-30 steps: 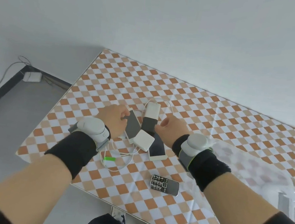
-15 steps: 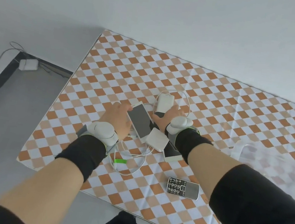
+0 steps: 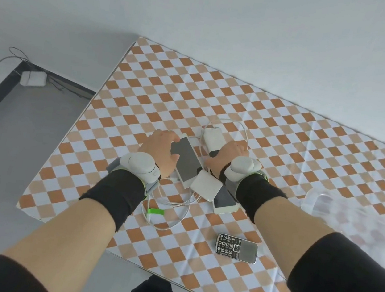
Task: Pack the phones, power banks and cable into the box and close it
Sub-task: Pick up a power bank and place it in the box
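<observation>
A pile of devices lies on the checkered table (image 3: 286, 139). My left hand (image 3: 158, 151) grips the left edge of a white smartphone (image 3: 185, 159) with a grey screen, thumb on the glass. My right hand (image 3: 227, 154) closes over a black phone (image 3: 214, 153), which is mostly hidden. A square white power bank (image 3: 206, 186) leans on the smartphone. A second white power bank (image 3: 213, 136) lies farther back. Another white phone (image 3: 224, 201) sticks out under my right wrist. A keypad phone (image 3: 236, 248) lies apart near the front edge. The white cable (image 3: 176, 220) with a green tie loops under my left wrist.
A clear plastic box (image 3: 349, 217) stands at the right, behind my right forearm. The table's left edge drops to a grey floor, where a white adapter (image 3: 33, 78) with wires lies. A white wall runs along the far side of the table.
My right hand has reached forward over the pile onto the black phone. My left hand has spread from a fist onto the smartphone's edge.
</observation>
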